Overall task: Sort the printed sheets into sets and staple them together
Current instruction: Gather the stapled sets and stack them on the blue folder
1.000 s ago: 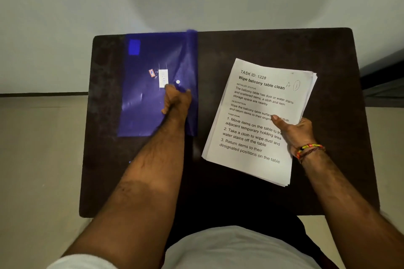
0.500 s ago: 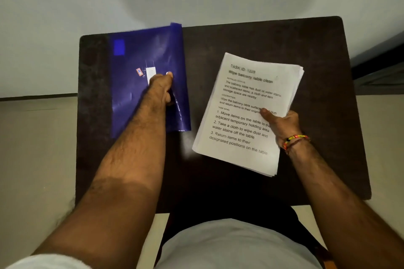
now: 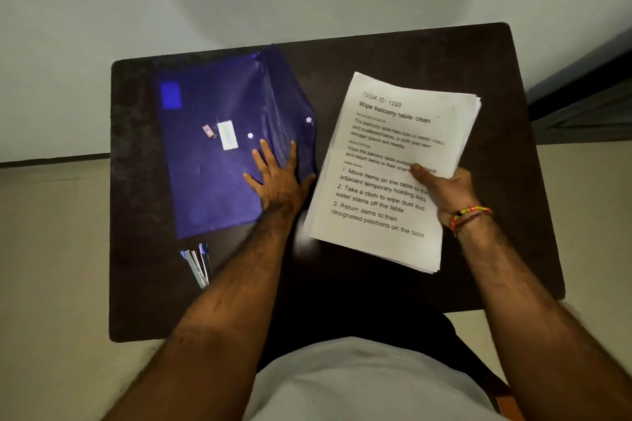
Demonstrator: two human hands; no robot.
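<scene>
Setup stage, by my read — sorting not started. Right hand (image 3: 448, 193) grips the stack of printed sheets (image 3: 393, 164) at its right edge, thumb on top, fingers curled underneath; the stack sits over the right half of the dark table (image 3: 410, 55), whether lifted or resting I can't tell. Left hand (image 3: 278, 178) lies flat, fingers straight and spread, pressing the blue plastic folder (image 3: 212, 164) on the table's left half — holding nothing.

Stapler (image 3: 196, 265): likely the blue-and-metal item just beside the folder's near edge, partly hidden by the left forearm.

Next move, as I judge it: set the stack down, fan the pages, split them by heading.

Sheets: white, black print, top page headed "TASK ID 1228 / Wipe balcony table clean", numbered steps below. Edges slightly offset, no staple visible.
</scene>
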